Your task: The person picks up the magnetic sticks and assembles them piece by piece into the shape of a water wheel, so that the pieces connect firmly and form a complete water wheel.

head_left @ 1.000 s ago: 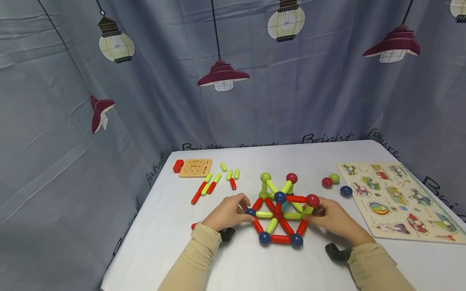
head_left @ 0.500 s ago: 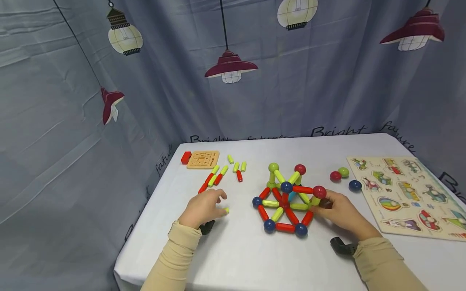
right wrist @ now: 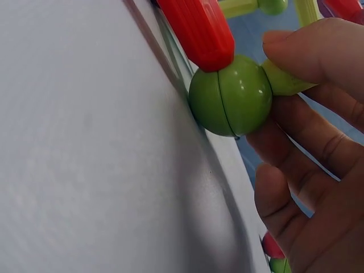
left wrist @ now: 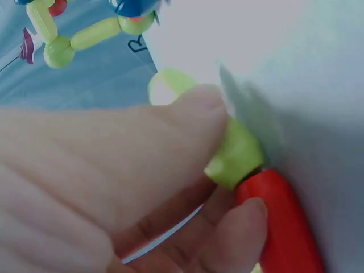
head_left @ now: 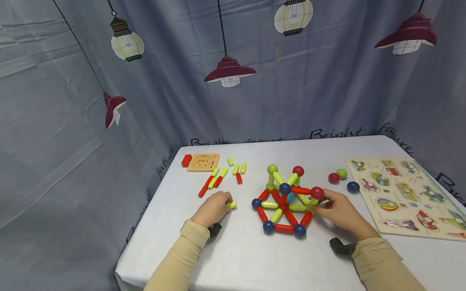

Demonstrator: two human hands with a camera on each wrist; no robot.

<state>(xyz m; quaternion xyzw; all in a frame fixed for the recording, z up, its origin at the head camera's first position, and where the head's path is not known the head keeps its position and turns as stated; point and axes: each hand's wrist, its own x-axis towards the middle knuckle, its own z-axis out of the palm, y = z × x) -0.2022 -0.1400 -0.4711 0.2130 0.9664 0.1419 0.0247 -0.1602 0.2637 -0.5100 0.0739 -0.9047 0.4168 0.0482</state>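
A ball-and-stick structure (head_left: 284,202) of red and yellow-green rods with blue, red and green balls stands mid-table. My right hand (head_left: 323,203) grips its right side just below a red ball (head_left: 317,192); in the right wrist view the fingers (right wrist: 307,57) curl round a green rod beside a green ball (right wrist: 230,95) and a red rod (right wrist: 196,28). My left hand (head_left: 225,204) lies left of the structure, apart from it, and holds a loose rod whose yellow-green tip (head_left: 232,205) sticks out. The left wrist view shows that rod's green half (left wrist: 236,153) and red half (left wrist: 281,222).
Loose rods (head_left: 218,178), a wooden tile board (head_left: 203,161) and a red block (head_left: 187,160) lie at the back left. Two balls (head_left: 337,176) and a blue ball (head_left: 352,186) sit right of the structure. A wooden picture puzzle (head_left: 400,194) fills the right edge. Curtains close in behind.
My left hand let go of the structure's left blue ball, moved left, took up a loose rod and now brings it slightly rightward. My right hand stays on the structure.
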